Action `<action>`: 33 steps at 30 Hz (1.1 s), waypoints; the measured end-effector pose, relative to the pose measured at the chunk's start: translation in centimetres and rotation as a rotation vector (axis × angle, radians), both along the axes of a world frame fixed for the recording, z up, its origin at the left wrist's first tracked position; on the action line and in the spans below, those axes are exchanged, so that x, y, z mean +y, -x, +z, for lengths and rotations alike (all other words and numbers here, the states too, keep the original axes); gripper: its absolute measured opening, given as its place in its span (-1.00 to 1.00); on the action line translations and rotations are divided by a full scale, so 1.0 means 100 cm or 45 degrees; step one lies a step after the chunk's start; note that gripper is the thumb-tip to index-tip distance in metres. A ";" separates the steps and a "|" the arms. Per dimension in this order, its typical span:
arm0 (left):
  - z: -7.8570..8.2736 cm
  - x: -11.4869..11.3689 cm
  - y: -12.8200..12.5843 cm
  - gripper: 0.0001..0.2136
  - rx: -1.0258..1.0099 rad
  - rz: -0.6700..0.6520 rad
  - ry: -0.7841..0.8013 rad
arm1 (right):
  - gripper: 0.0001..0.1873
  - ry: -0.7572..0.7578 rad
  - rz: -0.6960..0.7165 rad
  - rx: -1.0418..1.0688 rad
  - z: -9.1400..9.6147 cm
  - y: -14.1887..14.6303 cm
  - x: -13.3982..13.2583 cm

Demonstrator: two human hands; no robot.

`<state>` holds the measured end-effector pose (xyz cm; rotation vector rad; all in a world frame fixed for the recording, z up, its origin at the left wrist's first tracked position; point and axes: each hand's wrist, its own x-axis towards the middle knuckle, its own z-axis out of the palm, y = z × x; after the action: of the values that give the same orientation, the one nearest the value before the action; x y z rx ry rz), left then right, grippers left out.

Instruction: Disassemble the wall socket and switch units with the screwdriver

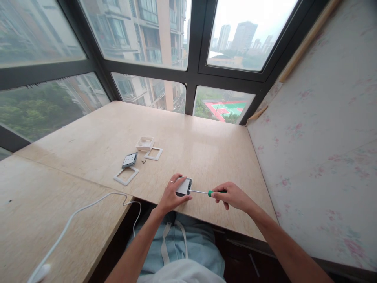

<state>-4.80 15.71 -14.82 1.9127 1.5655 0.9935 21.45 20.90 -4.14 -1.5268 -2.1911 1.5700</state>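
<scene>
My left hand [172, 193] grips a white and grey wall switch module [184, 186] and holds it down on the beige countertop [206, 153] near its front edge. My right hand [231, 195] is closed round the green handle of a screwdriver [206, 192]. The screwdriver's thin metal shaft points left, and its tip meets the module's right side. A ring shows on a finger of my left hand.
Farther back on the counter lie a second grey switch module [130, 160], two white frames [126, 175] [153, 153], a white back box [145, 143] and a small screw [143, 161]. A white cable [88, 206] runs across the left counter. Windows stand behind, a floral wall at right.
</scene>
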 end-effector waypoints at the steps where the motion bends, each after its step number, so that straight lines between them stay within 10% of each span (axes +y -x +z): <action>1: 0.001 0.000 0.000 -0.32 0.000 0.002 0.004 | -0.66 -0.112 0.059 -0.028 0.005 0.002 -0.001; 6: 0.004 -0.002 -0.003 -0.34 0.005 0.040 0.018 | -0.79 -0.806 0.419 -0.261 0.028 0.014 -0.004; 10: 0.001 -0.005 -0.003 -0.35 -0.002 0.058 0.026 | -0.82 -0.972 0.623 -0.407 0.031 0.018 -0.002; 22: -0.023 -0.011 -0.032 -0.18 0.088 0.499 -0.019 | -0.74 -0.847 0.254 -0.238 0.021 0.005 -0.011; 33: -0.011 -0.025 -0.037 -0.28 0.285 0.627 -0.010 | -0.75 -0.783 0.234 -0.344 0.016 0.020 -0.029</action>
<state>-1.14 13.18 -15.91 1.7241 2.2354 0.9954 19.44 18.01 -2.53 -1.4186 -2.6659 0.6166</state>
